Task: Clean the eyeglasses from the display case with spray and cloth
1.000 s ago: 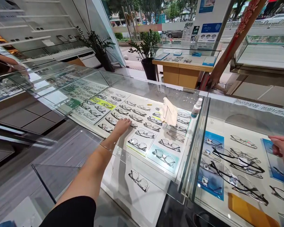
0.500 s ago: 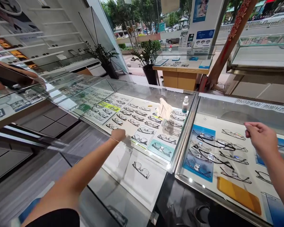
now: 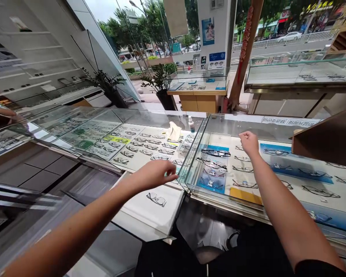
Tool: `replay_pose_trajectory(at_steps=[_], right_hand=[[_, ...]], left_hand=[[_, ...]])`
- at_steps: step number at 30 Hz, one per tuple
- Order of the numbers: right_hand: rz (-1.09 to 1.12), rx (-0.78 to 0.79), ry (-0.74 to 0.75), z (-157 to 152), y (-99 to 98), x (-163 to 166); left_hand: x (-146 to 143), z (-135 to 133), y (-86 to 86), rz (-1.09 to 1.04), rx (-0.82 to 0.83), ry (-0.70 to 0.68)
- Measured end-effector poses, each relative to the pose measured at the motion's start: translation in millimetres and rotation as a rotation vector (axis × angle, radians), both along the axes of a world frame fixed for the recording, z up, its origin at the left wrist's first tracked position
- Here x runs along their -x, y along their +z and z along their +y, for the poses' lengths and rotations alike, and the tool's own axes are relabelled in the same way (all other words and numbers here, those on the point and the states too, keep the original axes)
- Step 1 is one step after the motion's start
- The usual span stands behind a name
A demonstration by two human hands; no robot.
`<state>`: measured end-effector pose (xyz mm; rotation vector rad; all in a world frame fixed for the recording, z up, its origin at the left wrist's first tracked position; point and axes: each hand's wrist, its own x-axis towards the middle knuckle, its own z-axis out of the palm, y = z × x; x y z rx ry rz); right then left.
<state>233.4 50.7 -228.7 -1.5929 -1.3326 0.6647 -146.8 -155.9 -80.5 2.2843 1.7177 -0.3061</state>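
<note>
My left hand (image 3: 158, 173) hovers over the corner where the pulled-out white drawer tray meets the glass counter, its fingers loosely bent and the thumb apart, with nothing visible in them. Below it, one pair of eyeglasses (image 3: 156, 199) lies in the white tray (image 3: 144, 219). My right hand (image 3: 249, 142) is raised above the right display case, fingers curled closed; no object shows in it. To its left, black-framed eyeglasses (image 3: 215, 152) are by a blue panel (image 3: 219, 175). A yellow flat case (image 3: 245, 195) is below the right forearm.
On the left counter stand a small spray bottle (image 3: 191, 124) and a crumpled pale cloth (image 3: 174, 131). Rows of eyeglasses (image 3: 150, 141) fill the case beneath. A brown panel (image 3: 325, 138) juts in at right. Potted plants (image 3: 161, 90) and a display table (image 3: 202, 98) stand behind.
My view has turned to the right. My left hand has come away from the tray's far-left side toward the right case, its fingers loosening. The right hand stays raised and closed.
</note>
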Motion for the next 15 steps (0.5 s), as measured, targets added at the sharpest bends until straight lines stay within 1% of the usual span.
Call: replay_pose_trajectory(at_steps=[1,3,5,6,8,10,12,15], right_hand=[[0.031,0.009,-0.002,-1.4,1.1,-0.2],[0.068,0.015,0.007,-3.1,2.7,-0.6],[0.077,0.013,0.016,-3.4,3.7,-1.1],[0.077,0.011,0.019,-3.1,4.0,-1.2],[0.077,0.011,0.022,-2.1,4.6,-1.0],[0.076,0.020,0.025,-1.0,5.5,-0.3],[0.074,0.036,0.026,-0.3,6.8,0.8],[0.066,0.056,0.023,-0.4,9.0,1.9]], left_hand=[[-22.4,9.9,3.6,-0.039,-0.104,-0.114],[-58.9,33.1,0.9,-0.037,-0.257,-0.325],[-84.7,57.6,-10.6,0.007,-0.368,-0.456],[-94.2,69.0,-17.4,0.029,-0.387,-0.499],[-108.0,88.4,-29.5,0.069,-0.369,-0.552],[-116.9,102.3,-36.8,0.096,-0.326,-0.576],[-122.8,111.2,-39.3,0.093,-0.303,-0.587],[-128.7,118.9,-38.5,0.049,-0.276,-0.595]])
